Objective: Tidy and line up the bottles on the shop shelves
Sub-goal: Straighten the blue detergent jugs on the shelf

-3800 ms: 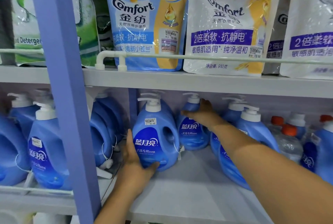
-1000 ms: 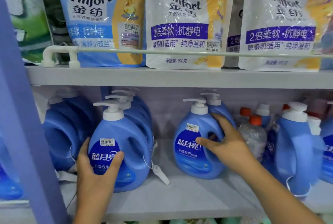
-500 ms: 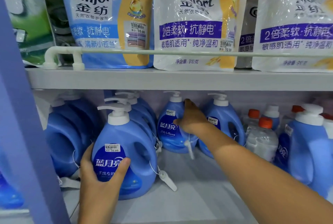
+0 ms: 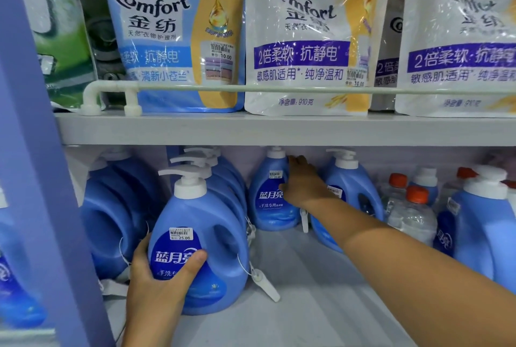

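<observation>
Blue pump bottles of detergent stand on the lower grey shelf (image 4: 321, 299). My left hand (image 4: 159, 282) grips the front bottle (image 4: 201, 238) low on its label, thumb across the front. Several like bottles are lined up behind it. My right hand (image 4: 303, 183) reaches to the back of the shelf and holds the right side of a smaller-looking rear bottle (image 4: 269, 198), fingers round its shoulder. Another blue bottle (image 4: 354, 193) stands just right of that hand, partly hidden by my forearm.
Clear bottles with orange caps (image 4: 410, 212) and a large blue bottle (image 4: 485, 229) fill the right. More blue bottles (image 4: 117, 215) lie left, past a purple upright (image 4: 42, 179). Softener pouches (image 4: 304, 39) hang over the upper shelf (image 4: 279, 129) behind a white rail.
My right hand left the front-right bottle and reached back to the rear bottle, now sliding up along its right side. My left hand keeps its hold on the front bottle.
</observation>
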Tool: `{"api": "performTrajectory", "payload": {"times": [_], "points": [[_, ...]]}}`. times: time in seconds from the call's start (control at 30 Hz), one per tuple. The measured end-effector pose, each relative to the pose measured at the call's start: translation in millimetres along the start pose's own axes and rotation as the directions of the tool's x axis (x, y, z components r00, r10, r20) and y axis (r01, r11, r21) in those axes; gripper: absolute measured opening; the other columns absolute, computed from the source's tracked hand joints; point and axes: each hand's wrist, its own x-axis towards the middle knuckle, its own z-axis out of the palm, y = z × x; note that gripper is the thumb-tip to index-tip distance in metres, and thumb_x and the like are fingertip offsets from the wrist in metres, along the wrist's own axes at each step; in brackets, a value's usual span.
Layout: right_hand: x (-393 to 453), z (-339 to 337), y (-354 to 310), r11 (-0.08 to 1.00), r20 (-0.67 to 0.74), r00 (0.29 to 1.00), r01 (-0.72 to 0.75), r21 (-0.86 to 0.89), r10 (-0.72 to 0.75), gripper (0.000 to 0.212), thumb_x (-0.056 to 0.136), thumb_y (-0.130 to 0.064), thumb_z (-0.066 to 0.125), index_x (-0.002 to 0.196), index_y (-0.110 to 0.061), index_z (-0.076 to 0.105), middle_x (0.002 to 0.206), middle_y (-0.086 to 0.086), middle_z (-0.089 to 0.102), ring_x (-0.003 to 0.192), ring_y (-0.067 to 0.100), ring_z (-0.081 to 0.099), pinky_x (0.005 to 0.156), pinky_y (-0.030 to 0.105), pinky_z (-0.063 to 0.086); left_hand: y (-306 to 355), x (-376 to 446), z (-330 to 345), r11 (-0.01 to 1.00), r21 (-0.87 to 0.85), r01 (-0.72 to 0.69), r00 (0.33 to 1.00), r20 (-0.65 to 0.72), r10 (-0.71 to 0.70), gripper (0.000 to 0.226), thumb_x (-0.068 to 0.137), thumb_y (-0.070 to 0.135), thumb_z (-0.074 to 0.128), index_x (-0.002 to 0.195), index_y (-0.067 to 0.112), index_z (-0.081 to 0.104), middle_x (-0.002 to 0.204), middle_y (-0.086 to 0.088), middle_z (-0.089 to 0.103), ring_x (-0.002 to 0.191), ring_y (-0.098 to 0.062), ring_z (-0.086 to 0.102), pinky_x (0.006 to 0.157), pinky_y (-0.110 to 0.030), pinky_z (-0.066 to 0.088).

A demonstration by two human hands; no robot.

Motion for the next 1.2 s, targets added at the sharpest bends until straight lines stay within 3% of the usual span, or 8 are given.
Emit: {"api": "performTrajectory", "payload": {"times": [0.17, 0.5, 0.6, 0.7, 0.8, 0.93, 1.1, 1.2], "points": [[-7, 4, -10, 1.0, 0.045, 0.999, -0.011, -0.029, 0.013, 0.12, 0.076, -0.06, 0.076, 0.159, -0.011, 0.004, 0.155, 0.011, 0.026, 0.14, 0.033, 0.031, 0.112, 0.043, 0.036, 1, 2, 2, 0.999, 0.022, 0.025, 0.999, -0.021, -0.024, 0.089, 0.064, 0.013, 0.093, 0.14, 0.025, 0.047, 0.122, -0.004, 0.063, 0.104, -0.025, 0.059, 0.091, -0.039, 0.045], [8, -2, -20, 0.994, -0.048, 0.996, -0.082, -0.07, 0.079, 0.112, 0.085, -0.047, 0.074, 0.158, -0.006, 0.001, 0.158, 0.012, 0.021, 0.137, 0.036, 0.034, 0.11, 0.043, 0.037, 11, 12, 3, 1.0, 0.014, -0.02, 1.0, 0.013, 0.019, 0.083, 0.067, 0.014, 0.091, 0.137, 0.027, 0.048, 0.118, -0.001, 0.063, 0.101, -0.024, 0.059, 0.09, -0.038, 0.043], [7, -9, -28, 0.999, -0.056, 0.998, -0.021, 0.031, 0.023, 0.102, 0.086, -0.04, 0.075, 0.159, -0.006, 0.01, 0.159, 0.013, 0.024, 0.143, 0.034, 0.029, 0.116, 0.041, 0.033, 14, 19, 1, 0.999, 0.013, -0.037, 0.999, 0.027, 0.036, 0.082, 0.07, 0.013, 0.089, 0.14, 0.023, 0.047, 0.12, -0.001, 0.06, 0.102, -0.023, 0.057, 0.088, -0.037, 0.042], [-29, -27, -15, 0.991, -0.388, 0.916, 0.127, 0.04, -0.101, 0.063, 0.088, -0.043, 0.062, 0.142, -0.012, 0.049, 0.141, 0.013, 0.051, 0.132, 0.033, 0.045, 0.107, 0.042, 0.041, 15, 14, -8, 0.999, 0.026, -0.028, 1.0, -0.007, 0.028, 0.083, 0.07, 0.014, 0.089, 0.14, 0.024, 0.046, 0.122, -0.002, 0.06, 0.104, -0.024, 0.056, 0.092, -0.04, 0.044], [-72, -36, 34, 0.999, -0.523, 0.852, -0.03, -0.015, 0.017, 0.052, 0.084, -0.05, 0.061, 0.122, -0.014, 0.062, 0.117, 0.012, 0.063, 0.11, 0.035, 0.058, 0.089, 0.04, 0.05, -11, -6, -21, 0.996, 0.072, 0.046, 0.999, -0.027, -0.044, 0.084, 0.07, 0.014, 0.089, 0.141, 0.024, 0.046, 0.121, -0.002, 0.059, 0.104, -0.024, 0.054, 0.093, -0.041, 0.044], [-70, -51, 55, 0.92, -0.01, 0.954, -0.285, 0.268, 0.299, 0.055, 0.081, -0.048, 0.076, 0.121, -0.019, 0.052, 0.117, 0.006, 0.064, 0.094, 0.025, 0.06, 0.076, 0.031, 0.047, -7, -5, -21, 0.999, 0.048, 0.024, 1.0, 0.0, -0.024, 0.078, 0.074, 0.014, 0.086, 0.14, 0.024, 0.046, 0.119, 0.001, 0.058, 0.102, -0.022, 0.054, 0.089, -0.036, 0.04], [-68, -70, 60, 0.949, 0.048, 0.967, -0.253, 0.186, 0.249, 0.062, 0.075, -0.053, 0.081, 0.12, -0.022, 0.053, 0.114, 0.002, 0.065, 0.089, 0.021, 0.058, 0.079, 0.032, 0.05, -10, 0, -14, 0.999, 0.035, 0.01, 1.0, 0.006, -0.01, 0.077, 0.075, 0.012, 0.086, 0.139, 0.025, 0.047, 0.118, -0.001, 0.062, 0.1, -0.022, 0.058, 0.083, -0.035, 0.043], [-81, -90, 60, 0.921, 0.16, 0.975, -0.2, 0.335, 0.153, 0.053, 0.073, -0.046, 0.086, 0.114, -0.031, 0.054, 0.101, -0.011, 0.066, 0.085, 0.005, 0.063, 0.068, 0.02, 0.052, -12, 4, -5, 1.0, -0.012, -0.004, 1.0, 0.023, 0.004, 0.08, 0.068, 0.019, 0.09, 0.135, 0.03, 0.049, 0.116, 0.002, 0.066, 0.099, -0.018, 0.064, 0.079, -0.033, 0.049]]}}
